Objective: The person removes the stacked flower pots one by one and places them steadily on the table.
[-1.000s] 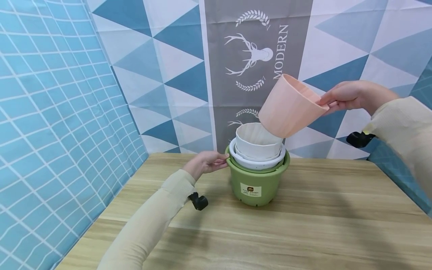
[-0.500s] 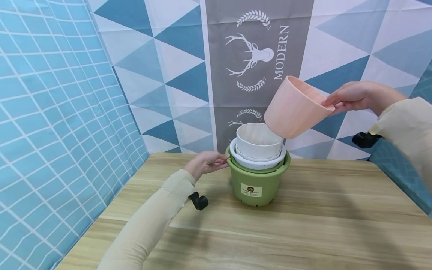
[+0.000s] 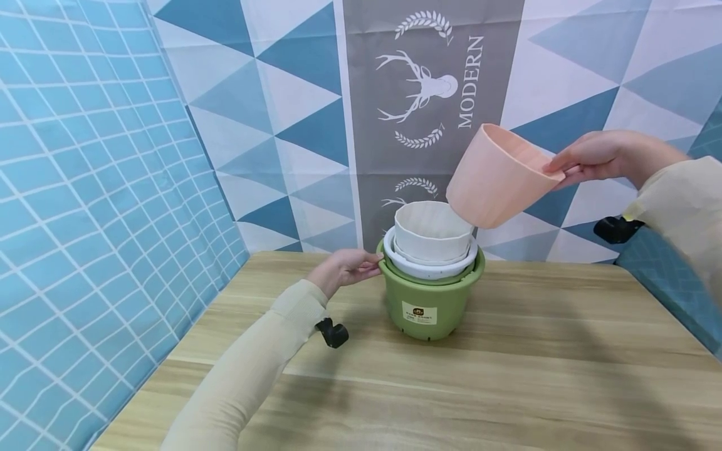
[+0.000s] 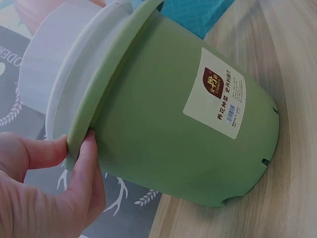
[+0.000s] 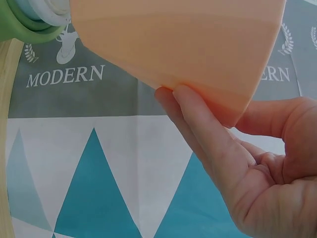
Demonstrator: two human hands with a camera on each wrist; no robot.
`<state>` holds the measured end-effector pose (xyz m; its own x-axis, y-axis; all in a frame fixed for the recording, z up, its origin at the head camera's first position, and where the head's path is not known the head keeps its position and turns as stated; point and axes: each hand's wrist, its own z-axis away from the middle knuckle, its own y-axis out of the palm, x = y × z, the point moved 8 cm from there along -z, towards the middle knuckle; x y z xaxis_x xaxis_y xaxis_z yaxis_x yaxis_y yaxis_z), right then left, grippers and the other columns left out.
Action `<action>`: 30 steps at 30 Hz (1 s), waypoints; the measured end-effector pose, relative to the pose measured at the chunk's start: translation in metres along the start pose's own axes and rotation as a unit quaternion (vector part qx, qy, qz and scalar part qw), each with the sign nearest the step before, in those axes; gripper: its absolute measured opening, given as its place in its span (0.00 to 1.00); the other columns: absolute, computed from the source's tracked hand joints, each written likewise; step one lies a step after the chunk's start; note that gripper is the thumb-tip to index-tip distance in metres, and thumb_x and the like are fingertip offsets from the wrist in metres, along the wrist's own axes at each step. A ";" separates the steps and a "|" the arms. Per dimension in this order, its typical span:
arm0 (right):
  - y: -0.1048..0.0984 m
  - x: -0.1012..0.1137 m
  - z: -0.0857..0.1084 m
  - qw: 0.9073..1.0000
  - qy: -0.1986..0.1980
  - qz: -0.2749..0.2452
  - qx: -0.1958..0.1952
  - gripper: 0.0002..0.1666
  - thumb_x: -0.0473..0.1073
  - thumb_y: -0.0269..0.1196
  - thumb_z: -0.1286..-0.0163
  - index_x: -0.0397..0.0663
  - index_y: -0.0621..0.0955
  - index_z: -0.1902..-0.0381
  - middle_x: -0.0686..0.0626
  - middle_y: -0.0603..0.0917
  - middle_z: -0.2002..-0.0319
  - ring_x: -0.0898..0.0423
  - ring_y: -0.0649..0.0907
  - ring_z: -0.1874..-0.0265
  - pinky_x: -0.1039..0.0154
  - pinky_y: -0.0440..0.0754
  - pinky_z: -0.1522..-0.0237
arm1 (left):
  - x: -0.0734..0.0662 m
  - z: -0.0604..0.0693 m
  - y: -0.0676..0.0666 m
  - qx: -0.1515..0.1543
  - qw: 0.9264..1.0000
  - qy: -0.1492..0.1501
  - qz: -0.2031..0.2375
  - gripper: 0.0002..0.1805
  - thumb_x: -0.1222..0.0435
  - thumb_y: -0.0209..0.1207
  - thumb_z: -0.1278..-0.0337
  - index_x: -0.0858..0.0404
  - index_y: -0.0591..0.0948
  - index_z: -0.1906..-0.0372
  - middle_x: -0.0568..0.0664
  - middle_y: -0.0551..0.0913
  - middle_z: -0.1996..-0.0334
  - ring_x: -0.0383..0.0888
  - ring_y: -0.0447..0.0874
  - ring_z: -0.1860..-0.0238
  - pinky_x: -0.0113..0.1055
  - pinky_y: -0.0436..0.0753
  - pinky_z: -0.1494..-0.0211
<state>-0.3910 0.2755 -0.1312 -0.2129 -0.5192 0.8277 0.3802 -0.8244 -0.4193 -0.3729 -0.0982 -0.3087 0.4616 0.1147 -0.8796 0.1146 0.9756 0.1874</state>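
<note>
A green flowerpot (image 3: 427,310) with a paper label stands upright on the table. Nested in it are a white round-rimmed pot (image 3: 434,272) and, on top, a white faceted pot (image 3: 433,240). At the green pot's left rim my left hand (image 3: 348,270) pinches the edge between thumb and fingers, as the left wrist view also shows. My right hand (image 3: 606,158) pinches the rim of a pink flowerpot (image 3: 496,178), thumb at the inside. The pink pot is tilted in the air, its mouth toward the upper right and its base beside the white faceted pot's rim.
The wooden table (image 3: 507,388) extends in front of and to both sides of the stack. Behind it hangs a patterned cloth (image 3: 293,125) with triangles and deer print. Blue tiled sheeting (image 3: 84,188) borders the left side.
The pink pot in my right hand has shifted a little to the right, clearing more of the white faceted pot's mouth. My left hand keeps its grip on the green pot's rim.
</note>
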 end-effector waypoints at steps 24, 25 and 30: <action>-0.017 -0.028 -0.006 1.000 0.014 -0.018 -0.015 0.08 0.43 0.60 0.30 0.61 0.80 0.70 0.57 0.84 0.69 0.57 0.89 0.65 0.72 0.87 0.56 | 0.009 -0.001 -0.004 -0.002 1.000 -0.002 -0.004 0.24 0.75 0.52 0.35 0.74 0.64 0.35 0.56 0.73 0.62 0.41 0.78 0.66 0.25 0.85 0.45; -0.018 -0.029 -0.006 1.000 0.016 -0.019 -0.015 0.08 0.43 0.60 0.30 0.61 0.80 0.70 0.57 0.84 0.69 0.58 0.89 0.66 0.72 0.87 0.56 | 0.009 -0.001 -0.004 -0.002 1.000 -0.002 -0.005 0.24 0.75 0.52 0.35 0.74 0.64 0.35 0.56 0.73 0.62 0.41 0.78 0.65 0.25 0.85 0.45; -0.023 -0.036 -0.008 0.999 0.023 -0.028 -0.016 0.05 0.44 0.62 0.32 0.59 0.79 0.70 0.56 0.84 0.69 0.57 0.89 0.65 0.72 0.87 0.54 | 0.009 -0.001 -0.003 -0.004 1.000 -0.002 -0.009 0.24 0.74 0.52 0.34 0.74 0.64 0.36 0.56 0.73 0.62 0.41 0.77 0.65 0.23 0.87 0.52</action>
<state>-0.3987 0.3111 -0.1546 -0.2745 -0.4819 0.8321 0.3388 -0.8583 -0.3853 -0.3702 -0.1000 -0.3179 0.4640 0.0966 -0.8806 0.1165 0.9788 0.1687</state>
